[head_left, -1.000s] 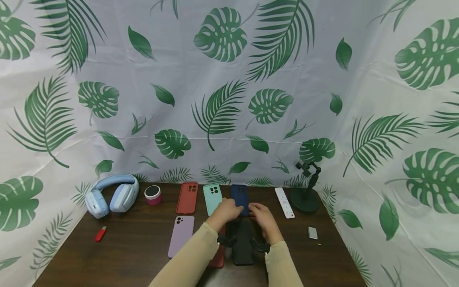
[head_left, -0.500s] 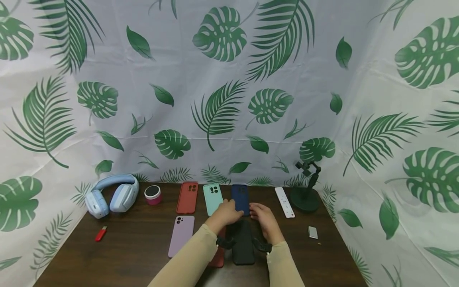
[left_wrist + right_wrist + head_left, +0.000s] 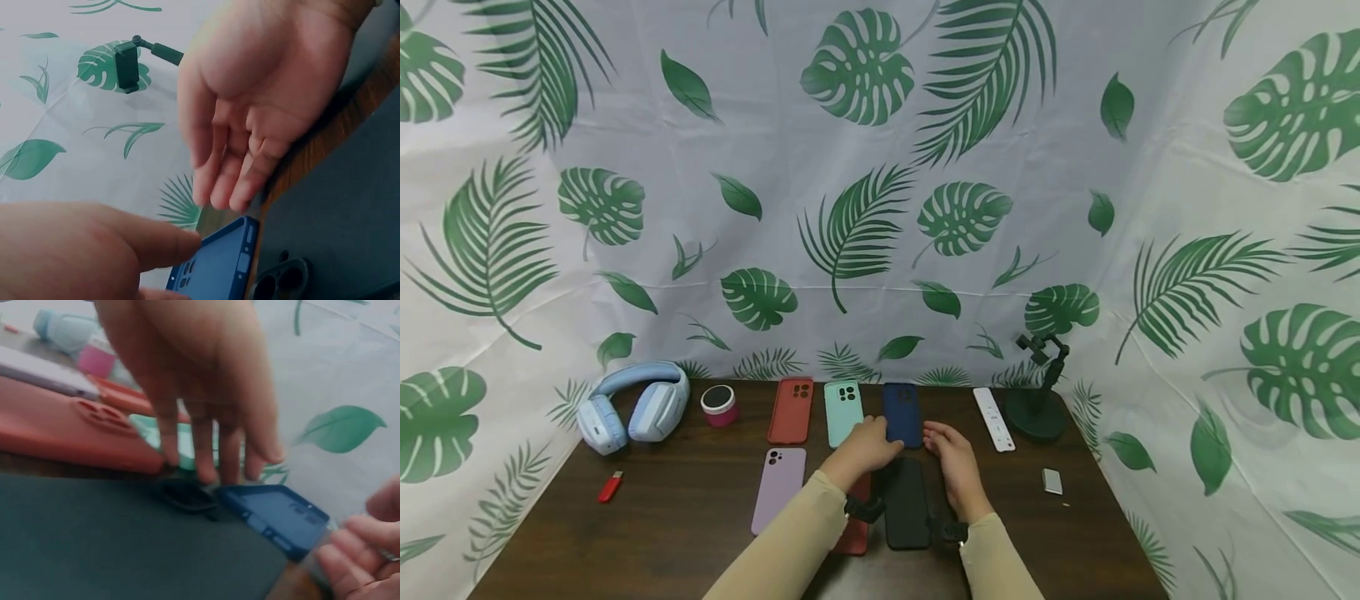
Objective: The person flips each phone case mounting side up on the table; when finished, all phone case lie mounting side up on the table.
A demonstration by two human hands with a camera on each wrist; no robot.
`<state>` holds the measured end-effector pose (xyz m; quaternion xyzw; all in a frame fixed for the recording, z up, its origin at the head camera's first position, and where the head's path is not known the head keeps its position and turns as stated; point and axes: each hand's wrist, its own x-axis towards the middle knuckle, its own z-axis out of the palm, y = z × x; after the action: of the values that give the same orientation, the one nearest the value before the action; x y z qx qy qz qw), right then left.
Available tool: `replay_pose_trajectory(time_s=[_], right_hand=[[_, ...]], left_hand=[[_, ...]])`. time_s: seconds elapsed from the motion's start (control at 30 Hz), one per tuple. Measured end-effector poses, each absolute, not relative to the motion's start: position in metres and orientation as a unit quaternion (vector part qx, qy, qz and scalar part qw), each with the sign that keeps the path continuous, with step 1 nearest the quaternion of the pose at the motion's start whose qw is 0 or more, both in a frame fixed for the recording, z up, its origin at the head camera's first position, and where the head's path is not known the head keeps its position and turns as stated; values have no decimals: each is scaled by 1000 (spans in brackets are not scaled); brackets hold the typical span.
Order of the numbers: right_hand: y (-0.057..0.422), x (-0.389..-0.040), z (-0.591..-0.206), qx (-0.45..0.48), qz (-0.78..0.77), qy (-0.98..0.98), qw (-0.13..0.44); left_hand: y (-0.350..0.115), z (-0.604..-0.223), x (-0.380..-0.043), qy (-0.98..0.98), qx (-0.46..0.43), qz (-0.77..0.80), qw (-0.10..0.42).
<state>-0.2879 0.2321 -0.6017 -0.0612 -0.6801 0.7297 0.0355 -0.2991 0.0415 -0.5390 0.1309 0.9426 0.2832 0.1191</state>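
Note:
A navy blue phone case (image 3: pixel 902 417) lies in the back row, its hollow inside facing up in both wrist views. My left hand (image 3: pixel 867 446) is at its lower left edge, thumb stretched out and fingers loosely bent, holding nothing. On the other side, my right hand (image 3: pixel 957 468) hovers with relaxed fingers, a small gap from the case's right edge. Directly in front lies a black phone case (image 3: pixel 907 508). Beside it is a red phone case (image 3: pixel 852 537), partly hidden under my left wrist. A mint phone case (image 3: pixel 842 410) sits just left of the blue one.
Another red phone case (image 3: pixel 790 412) and a lilac one (image 3: pixel 778 492) lie to the left. Further out are blue headphones (image 3: pixel 638 408), a pink round speaker (image 3: pixel 719 406) and a red USB stick (image 3: pixel 611 487). A white remote (image 3: pixel 994 419) and black stand (image 3: pixel 1037 412) are right.
My left hand has drawn back left, uncovering more of the blue case. My right hand has shifted slightly right, away from its edge. The cases stay where they were.

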Motion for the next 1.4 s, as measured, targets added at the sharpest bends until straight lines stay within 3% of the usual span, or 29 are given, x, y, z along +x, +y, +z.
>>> replay_pose_trajectory(time_s=[0.17,0.43,0.93,1.2,1.4], right_hand=[[232,-281,-606,-51,772,-631,55],[241,-266,-601,-57,762,-645,5],[250,-236,-588,-73,659,-748,-17],[253,-219,-588,-62,629,-770,-89],[260,-219,-597,-33,619,-777,-106]], left_hand=[[37,-538,-297,936,154,295,114],[22,-533,-280,922,183,319,119],[12,-536,-250,884,200,404,127],[9,-535,-240,873,149,436,161],[14,-532,-234,872,151,423,193]])
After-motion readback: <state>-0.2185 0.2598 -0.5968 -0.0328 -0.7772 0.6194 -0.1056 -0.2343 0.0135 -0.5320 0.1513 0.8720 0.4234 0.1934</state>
